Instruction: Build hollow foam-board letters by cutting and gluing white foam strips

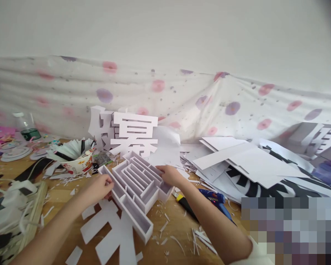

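Note:
A white foam-board Chinese character (139, 200) with raised walls lies open side up, tilted, at the middle of the table. My left hand (101, 188) has its fingers curled at the character's left wall. My right hand (171, 175) grips the right edge, with thumb and index finger at the outer wall. Under the left side of the raised character lies a flat white cutout (109, 224). Beyond my right forearm are a blue glue gun (213, 196) and a black and yellow utility knife (183, 202), both partly hidden.
Finished white characters (136, 132) stand against the floral curtain (193, 99). White boards (253, 158) pile up at the right. A paper bowl (78, 165), a bottle (27, 127) and a power strip (34, 221) with plugs are on the left. Paper scraps litter the table.

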A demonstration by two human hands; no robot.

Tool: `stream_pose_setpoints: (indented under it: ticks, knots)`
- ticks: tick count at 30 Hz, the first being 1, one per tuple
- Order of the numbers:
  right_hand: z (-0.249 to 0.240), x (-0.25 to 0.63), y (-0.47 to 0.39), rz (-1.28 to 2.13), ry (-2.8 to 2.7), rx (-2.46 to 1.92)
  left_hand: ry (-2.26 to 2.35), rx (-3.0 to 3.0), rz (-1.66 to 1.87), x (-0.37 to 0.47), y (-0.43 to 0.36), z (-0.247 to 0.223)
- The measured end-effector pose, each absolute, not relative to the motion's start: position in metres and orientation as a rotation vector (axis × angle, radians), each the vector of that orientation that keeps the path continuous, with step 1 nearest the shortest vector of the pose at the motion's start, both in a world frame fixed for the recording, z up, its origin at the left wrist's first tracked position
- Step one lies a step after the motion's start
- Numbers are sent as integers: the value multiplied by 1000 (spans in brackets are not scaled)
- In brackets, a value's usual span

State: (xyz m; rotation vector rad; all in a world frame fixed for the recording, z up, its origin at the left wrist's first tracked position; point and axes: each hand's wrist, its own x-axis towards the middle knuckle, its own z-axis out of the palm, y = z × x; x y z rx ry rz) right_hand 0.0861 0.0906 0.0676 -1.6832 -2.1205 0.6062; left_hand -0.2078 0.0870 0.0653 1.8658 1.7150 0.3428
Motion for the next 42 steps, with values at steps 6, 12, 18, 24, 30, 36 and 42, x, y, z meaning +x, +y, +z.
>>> stream_pose_setpoints:
  ticks: [6,12,18,24,30,36,42]
  knots:
    - [58,74,151,638,-2182,-1674,1483,1643,505,-209,62,52]
    - [49,51,176,582,-2142,-1791,1589,1725,571,-197,53,41]
    - [74,80,135,370,-2070,-1806,1840,1964,389,-197,51,35]
    - [100,179,67,-15,-2047,-1909,1749,2423,399,-202,61,36]
    - [71,258,61,-391,-2048,-2293,1730,2615,428,-206,69,18]
    - [48,272,90,-520,-1938,-2326,1787,2651,532,-206,64,15]
    - [62,255,88,-650,-2043,-2076,1819,2499,723,-199,56,14]
